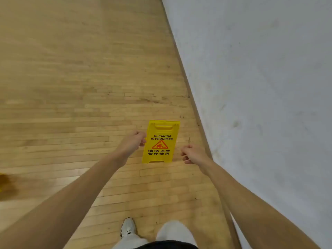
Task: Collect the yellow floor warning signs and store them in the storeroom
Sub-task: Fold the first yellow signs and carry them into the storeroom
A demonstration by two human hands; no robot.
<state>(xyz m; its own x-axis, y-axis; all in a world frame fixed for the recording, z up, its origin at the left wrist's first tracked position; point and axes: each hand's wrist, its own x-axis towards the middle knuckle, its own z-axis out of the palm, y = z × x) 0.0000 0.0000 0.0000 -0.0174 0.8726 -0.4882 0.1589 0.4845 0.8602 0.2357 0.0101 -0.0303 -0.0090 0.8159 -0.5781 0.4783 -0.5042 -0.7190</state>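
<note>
Both arms outstretched, left hand (pixel 133 141) and right hand (pixel 192 153) flank sign (pixel 160 141), fingers curled empty

The light brown wooden plank floor (pixel 75 90) runs up to a grey wall. A yellow plastic warning sign (pixel 161 141) with red words sits on it near the wall. A white shoe (pixel 128 227) stands on the floor too.

Person seen from above. Both forearms are bare, with no sleeve, watch or band in view. The left hand (pixel 133 141) and right hand (pixel 193 154) wear no gloves or rings. Light grey-white trousers (pixel 175 230) cover the legs; a white sneaker (pixel 128 227) with dark lace details; a dark garment edge (pixel 167 244) at the bottom.
</note>
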